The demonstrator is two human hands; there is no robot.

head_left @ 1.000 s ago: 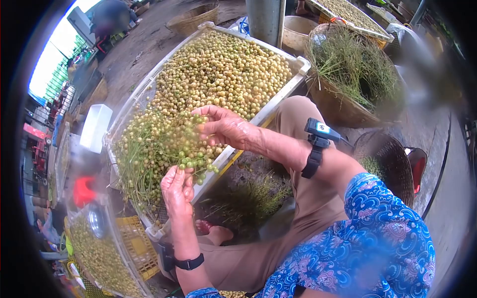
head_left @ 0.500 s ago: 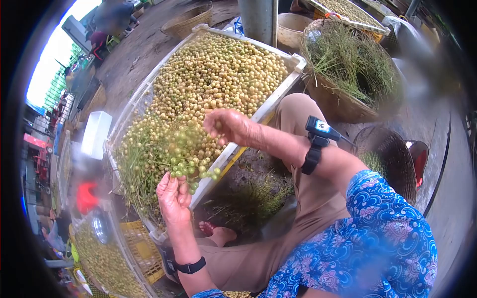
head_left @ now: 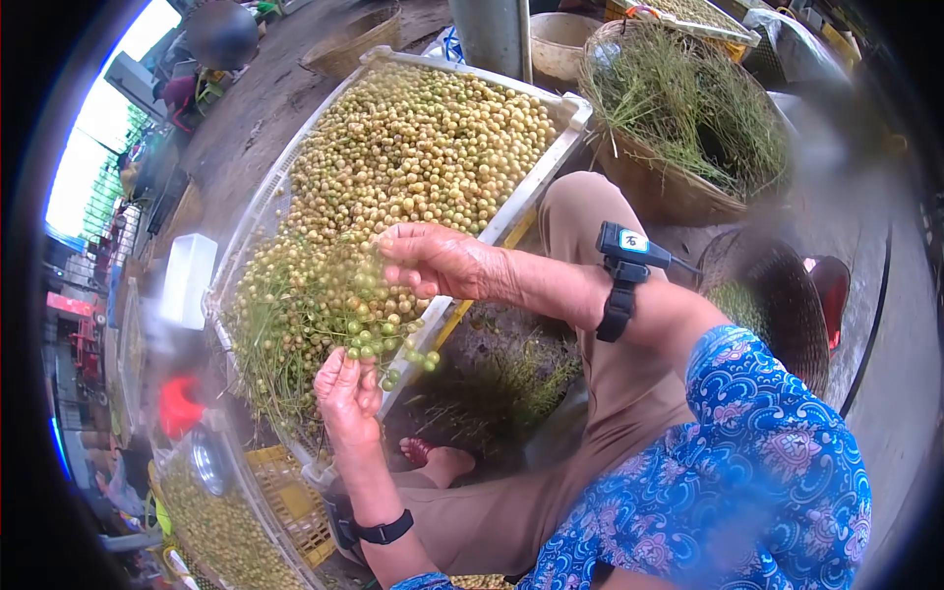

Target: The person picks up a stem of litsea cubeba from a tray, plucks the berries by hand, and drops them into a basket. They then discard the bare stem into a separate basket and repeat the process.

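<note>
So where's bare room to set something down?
Bare ground between the fruit tray and the upper-left wicker basket; grey floor right of the dark basket. Crowded: heaped fruit and stems around the left hand and right hand.

Brown, dark-stained ground [head_left: 261, 123] runs up toward a bright, washed-out white opening [head_left: 88, 167] at upper left, where daylight falls across a green lattice [head_left: 108, 192]. A thick grey metal post [head_left: 494, 37] stands at the top, with a round, pale tan tub [head_left: 559, 49] just beside it and a wide woven tan basket [head_left: 349, 41] on the ground to its left. Smooth grey flooring [head_left: 910, 364] lies along the right edge, crossed by a thin black line [head_left: 873, 334], while red metal equipment [head_left: 84, 329] stands at far left.
</note>
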